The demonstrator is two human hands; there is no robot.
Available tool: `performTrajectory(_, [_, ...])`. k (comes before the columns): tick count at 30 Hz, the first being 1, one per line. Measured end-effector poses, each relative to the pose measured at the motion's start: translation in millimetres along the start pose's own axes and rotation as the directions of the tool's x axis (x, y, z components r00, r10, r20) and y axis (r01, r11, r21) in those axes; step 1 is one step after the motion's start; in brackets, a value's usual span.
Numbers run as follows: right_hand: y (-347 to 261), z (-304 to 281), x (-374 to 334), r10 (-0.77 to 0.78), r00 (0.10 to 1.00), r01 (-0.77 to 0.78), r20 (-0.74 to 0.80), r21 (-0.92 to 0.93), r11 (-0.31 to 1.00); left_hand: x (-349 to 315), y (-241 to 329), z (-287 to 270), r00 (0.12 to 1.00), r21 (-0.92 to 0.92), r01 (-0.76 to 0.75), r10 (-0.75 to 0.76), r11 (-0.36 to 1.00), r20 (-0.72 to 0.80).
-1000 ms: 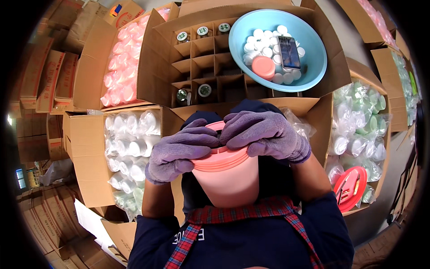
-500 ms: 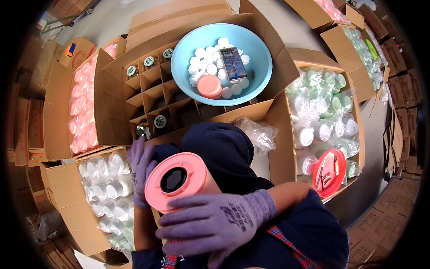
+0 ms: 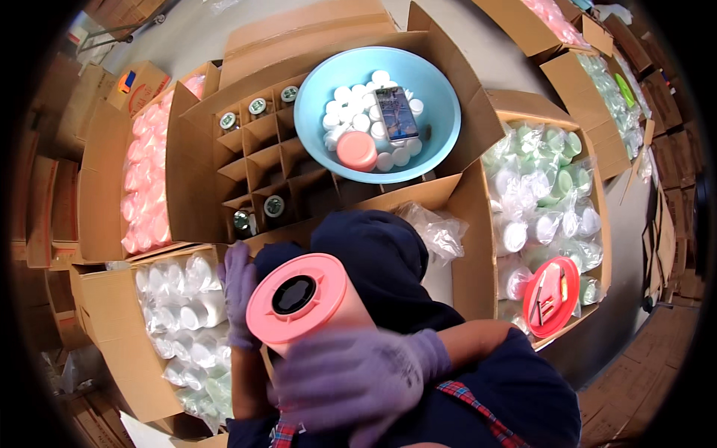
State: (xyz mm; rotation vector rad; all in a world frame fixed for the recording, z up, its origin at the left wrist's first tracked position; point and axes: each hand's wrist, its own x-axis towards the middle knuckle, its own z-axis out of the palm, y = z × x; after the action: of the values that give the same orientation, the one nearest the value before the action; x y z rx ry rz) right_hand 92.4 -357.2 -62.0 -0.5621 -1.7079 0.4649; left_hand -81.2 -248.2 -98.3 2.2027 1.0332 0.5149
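Observation:
In front of my body a pink flask-like cylinder (image 3: 332,317) is tilted, its round flanged end facing up with a black disc (image 3: 293,295) in the middle. My right hand (image 3: 351,377), in a purple knit glove, lies across the cylinder's near side. Its fingers are stretched out flat and smeared by motion, with the thumb apart. At the left of the flange my left hand (image 3: 239,291), gloved alike, is upright with its fingers extended. Whether its palm touches the cylinder is hidden. The cylinder's other end is out of sight under my right hand.
A blue basin (image 3: 306,134) holding white caps, a pink cup and a phone (image 3: 396,114) sits on a divided carton (image 3: 202,160) with several bottles. Cartons of bagged pink parts (image 3: 146,183) and white parts (image 3: 187,313) stand left. Right is a carton of bagged cups with a red tray (image 3: 571,306).
The view has shifted slightly, so the surroundings sit lower and further right. My right hand has moved a little over the cylinder and is now blurred. My left hand stays beside the flange.

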Motion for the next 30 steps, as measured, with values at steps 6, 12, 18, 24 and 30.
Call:
performTrajectory(6, [6,-15,0,0.382,0.918,-0.358,0.106,-0.189,0.914,3,-18,-1,0.990,-0.231,0.107,-0.083,0.967,0.115])
performTrajectory(12, [-1,-9,-13,0.052,0.986,-0.041,0.155,-0.073,0.996,2,-106,18,0.854,0.287,-0.497,0.520,0.819,-0.003])
performTrajectory(18, [7,-16,-7,0.187,0.971,-0.160,0.147,-0.176,0.971,25,-44,-2,0.990,-0.547,0.078,0.002,0.833,0.144])
performTrajectory(24, [24,-30,-19,0.501,0.851,-0.434,0.154,-0.330,0.838,7,-28,-22,0.908,-0.291,-0.311,0.373,0.905,0.190])
performTrajectory(30, [56,-58,-5,0.568,0.767,-0.541,0.297,-0.175,0.823,9,-23,-5,0.924,-0.789,-0.085,0.344,0.609,0.166])
